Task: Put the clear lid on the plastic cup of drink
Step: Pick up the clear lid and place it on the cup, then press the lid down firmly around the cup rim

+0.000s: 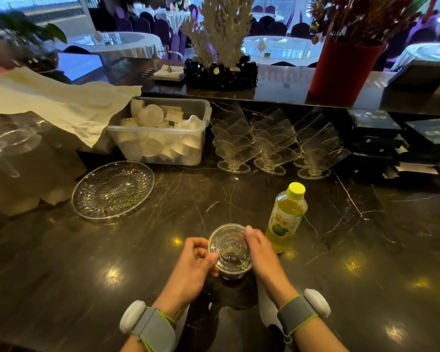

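Now: left hand (196,260) and right hand (262,252) each grip the clear lid (229,247) by its rim, at 9 and 3 o'clock. Lid rests tilted atop the plastic cup (233,274) on the desk (87,275). Seating likely remains; green bottle (286,217) at 2 o'clock.

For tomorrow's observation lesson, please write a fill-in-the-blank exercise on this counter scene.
1. Both hands hold the clear round plastic lid over the ____ of dark drink.
2. The green-tea bottle has a ____ cap.
3. The patterned glass plate lies to the ____ of the hands.

Missing words: cup; yellow; left
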Action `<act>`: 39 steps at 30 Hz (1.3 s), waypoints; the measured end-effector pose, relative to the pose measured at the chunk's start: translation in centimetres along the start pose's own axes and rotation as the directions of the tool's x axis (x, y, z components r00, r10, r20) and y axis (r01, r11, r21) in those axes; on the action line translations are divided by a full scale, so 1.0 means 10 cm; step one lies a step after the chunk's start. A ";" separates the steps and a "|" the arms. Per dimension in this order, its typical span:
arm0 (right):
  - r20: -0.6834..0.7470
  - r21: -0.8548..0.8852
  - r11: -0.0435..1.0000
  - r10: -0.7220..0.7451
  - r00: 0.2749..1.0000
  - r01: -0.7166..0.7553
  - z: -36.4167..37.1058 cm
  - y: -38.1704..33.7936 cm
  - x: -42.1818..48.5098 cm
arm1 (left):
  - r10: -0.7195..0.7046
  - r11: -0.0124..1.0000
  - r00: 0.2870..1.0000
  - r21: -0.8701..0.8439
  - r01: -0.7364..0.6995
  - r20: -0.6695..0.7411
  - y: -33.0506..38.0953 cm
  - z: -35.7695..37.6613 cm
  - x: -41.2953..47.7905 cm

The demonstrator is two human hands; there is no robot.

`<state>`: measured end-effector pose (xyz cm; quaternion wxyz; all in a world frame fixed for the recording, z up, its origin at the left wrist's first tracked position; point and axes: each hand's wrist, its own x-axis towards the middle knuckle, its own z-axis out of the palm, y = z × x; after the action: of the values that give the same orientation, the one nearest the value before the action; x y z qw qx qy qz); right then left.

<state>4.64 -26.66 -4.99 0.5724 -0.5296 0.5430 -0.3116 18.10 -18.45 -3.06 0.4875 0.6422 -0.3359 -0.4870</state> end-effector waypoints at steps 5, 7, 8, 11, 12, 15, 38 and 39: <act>0.059 -0.052 0.998 0.030 0.998 -0.027 -0.04 -0.10 0.06 | 0.009 1.000 1.000 -0.007 -0.009 0.008 0.02 0.00 0.01; 0.079 -0.094 0.996 0.009 0.997 -0.002 -0.05 -0.16 0.10 | 0.008 1.000 1.000 -0.016 -0.008 0.013 0.02 -0.01 0.01; 0.091 -0.108 0.994 -0.010 0.996 0.020 -0.04 -0.20 0.12 | 0.004 1.000 1.000 -0.015 -0.004 0.019 0.02 -0.03 0.02; 0.142 -0.158 0.985 -0.040 0.989 0.063 0.02 -0.24 0.13 | -0.002 1.000 0.999 0.026 0.001 0.050 0.05 -0.07 0.07; 0.147 -0.166 0.984 -0.040 0.988 0.064 0.03 -0.24 0.13 | 0.002 0.999 0.999 0.045 -0.004 0.053 0.07 -0.08 0.09; 0.155 -0.113 0.993 -0.004 0.988 0.021 -0.02 -0.21 0.12 | 0.041 0.990 0.999 0.137 -0.044 0.022 0.14 -0.12 0.18; 0.108 0.343 0.939 -0.077 0.991 0.036 0.23 0.07 -0.20 | 0.273 0.927 0.960 0.285 -0.243 -0.069 -0.07 0.08 0.30; 0.088 0.338 0.940 -0.084 0.993 0.050 0.23 0.07 -0.21 | 0.286 0.917 0.956 0.309 -0.252 -0.068 -0.08 0.07 0.29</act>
<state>6.24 -23.93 -5.42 0.6698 -0.4577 0.4340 -0.3917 18.23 -21.09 -4.71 0.4659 0.6819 -0.4625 -0.3224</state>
